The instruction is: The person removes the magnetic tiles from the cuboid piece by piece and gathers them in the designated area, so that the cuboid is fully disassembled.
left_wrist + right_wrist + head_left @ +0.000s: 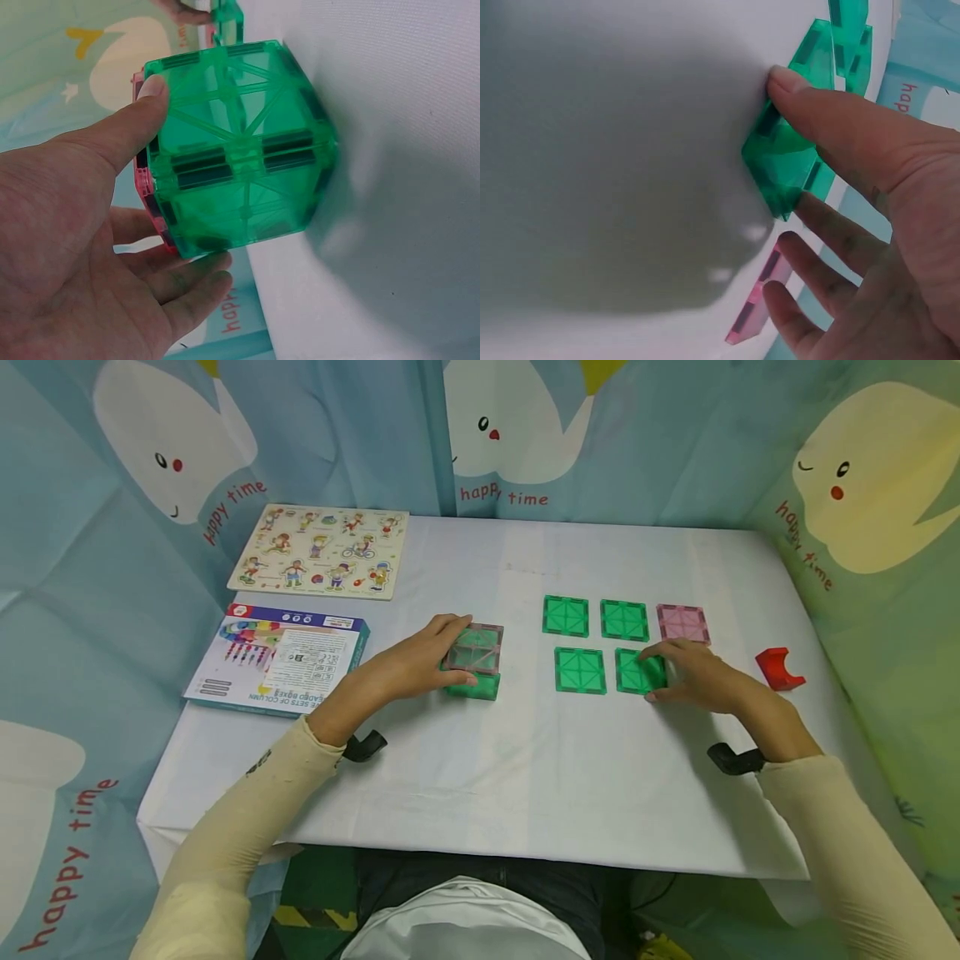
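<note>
My left hand (412, 664) holds a cube of green magnetic tiles (240, 142) that stands on the table. A pink magnetic tile (487, 647) covers its top. In the left wrist view the thumb lies along the upper edge, with the fingers round the opposite side. To the right, my right hand (697, 677) pinches a flat green magnetic tile (633, 671) by its edges, between thumb and index finger. The right wrist view shows that tile (784, 169) close over the white cloth, the other fingers spread beside it.
Several more green tiles (580, 671) and a pink tile (678, 622) lie in two rows. A red arch-shaped block (780, 669) is at the right. On the left are a boxed set (270, 656) and a picture board (318, 552). Printed curtains (667, 452) border the table.
</note>
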`<action>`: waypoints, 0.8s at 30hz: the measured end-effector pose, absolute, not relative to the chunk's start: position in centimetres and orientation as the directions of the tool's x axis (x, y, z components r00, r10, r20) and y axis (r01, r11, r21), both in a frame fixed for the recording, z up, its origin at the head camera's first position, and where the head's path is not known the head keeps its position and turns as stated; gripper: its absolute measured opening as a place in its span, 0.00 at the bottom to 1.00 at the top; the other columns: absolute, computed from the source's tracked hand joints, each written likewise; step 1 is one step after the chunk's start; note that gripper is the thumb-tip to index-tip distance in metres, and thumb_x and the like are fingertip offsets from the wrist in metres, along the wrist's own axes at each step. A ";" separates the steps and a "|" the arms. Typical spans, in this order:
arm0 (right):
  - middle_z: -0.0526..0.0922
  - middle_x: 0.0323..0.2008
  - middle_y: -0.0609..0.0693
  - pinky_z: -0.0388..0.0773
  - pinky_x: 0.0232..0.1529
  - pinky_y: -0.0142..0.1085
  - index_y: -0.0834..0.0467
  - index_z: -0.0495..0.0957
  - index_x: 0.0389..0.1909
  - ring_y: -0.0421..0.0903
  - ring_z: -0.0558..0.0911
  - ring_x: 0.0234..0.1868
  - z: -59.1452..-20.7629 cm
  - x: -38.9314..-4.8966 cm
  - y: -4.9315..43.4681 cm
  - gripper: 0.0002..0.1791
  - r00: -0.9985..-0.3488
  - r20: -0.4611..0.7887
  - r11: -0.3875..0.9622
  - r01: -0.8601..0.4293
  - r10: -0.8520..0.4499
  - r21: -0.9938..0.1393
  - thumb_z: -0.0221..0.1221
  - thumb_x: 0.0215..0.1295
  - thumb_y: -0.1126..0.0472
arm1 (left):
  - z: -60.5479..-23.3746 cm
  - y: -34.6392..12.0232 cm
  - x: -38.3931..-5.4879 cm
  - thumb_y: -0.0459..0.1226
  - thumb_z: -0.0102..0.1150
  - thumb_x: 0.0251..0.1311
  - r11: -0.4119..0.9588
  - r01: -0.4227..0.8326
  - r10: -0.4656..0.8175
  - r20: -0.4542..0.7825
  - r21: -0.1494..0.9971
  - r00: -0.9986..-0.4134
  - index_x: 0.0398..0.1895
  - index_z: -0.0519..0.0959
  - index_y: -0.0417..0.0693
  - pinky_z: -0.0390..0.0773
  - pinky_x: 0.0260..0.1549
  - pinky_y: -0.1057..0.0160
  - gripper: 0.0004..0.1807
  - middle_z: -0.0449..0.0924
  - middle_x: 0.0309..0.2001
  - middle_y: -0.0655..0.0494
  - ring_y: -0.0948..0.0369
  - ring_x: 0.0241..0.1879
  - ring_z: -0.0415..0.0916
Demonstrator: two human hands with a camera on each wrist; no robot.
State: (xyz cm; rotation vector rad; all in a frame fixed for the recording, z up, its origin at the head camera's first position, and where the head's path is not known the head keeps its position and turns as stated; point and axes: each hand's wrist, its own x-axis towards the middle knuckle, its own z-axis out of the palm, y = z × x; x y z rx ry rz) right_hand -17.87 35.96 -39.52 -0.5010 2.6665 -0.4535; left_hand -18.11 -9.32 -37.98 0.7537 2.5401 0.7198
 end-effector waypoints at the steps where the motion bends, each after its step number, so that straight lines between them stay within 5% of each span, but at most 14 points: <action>1: 0.65 0.70 0.73 0.69 0.63 0.75 0.61 0.73 0.69 0.73 0.64 0.69 -39.4 -17.9 35.8 0.36 -0.861 -0.310 0.886 -0.283 -0.404 -0.368 0.76 0.63 0.56 | -38.0 -9.3 -18.1 0.58 0.63 0.72 0.723 0.387 0.589 -0.219 0.572 -0.778 0.88 0.43 0.48 0.62 0.77 0.48 0.54 0.46 0.84 0.46 0.51 0.82 0.53; 9: 0.66 0.71 0.72 0.69 0.62 0.75 0.61 0.75 0.70 0.73 0.64 0.71 -37.9 -17.8 33.4 0.33 -0.873 -0.266 0.884 -0.306 -0.409 -0.353 0.71 0.69 0.52 | -38.0 -9.4 -18.2 0.58 0.63 0.72 0.724 0.396 0.593 -0.215 0.565 -0.776 0.88 0.43 0.48 0.62 0.77 0.47 0.54 0.47 0.83 0.46 0.50 0.81 0.54; 17: 0.78 0.63 0.67 0.77 0.62 0.63 0.64 0.66 0.76 0.64 0.78 0.64 -37.4 -18.5 27.3 0.32 -0.875 -0.160 0.786 -0.313 -0.456 -0.533 0.59 0.80 0.53 | -38.0 -9.5 -18.2 0.57 0.63 0.72 0.720 0.394 0.593 -0.211 0.572 -0.777 0.87 0.43 0.47 0.63 0.76 0.48 0.54 0.47 0.83 0.45 0.50 0.81 0.55; 24: 0.83 0.59 0.64 0.80 0.59 0.58 0.58 0.61 0.80 0.61 0.84 0.57 -38.0 -18.6 21.1 0.34 -0.875 -0.144 0.695 -0.257 -0.463 -0.672 0.54 0.83 0.45 | -38.0 -9.4 -18.2 0.58 0.63 0.71 0.732 0.387 0.583 -0.221 0.560 -0.782 0.88 0.43 0.49 0.65 0.75 0.48 0.55 0.48 0.83 0.46 0.51 0.80 0.57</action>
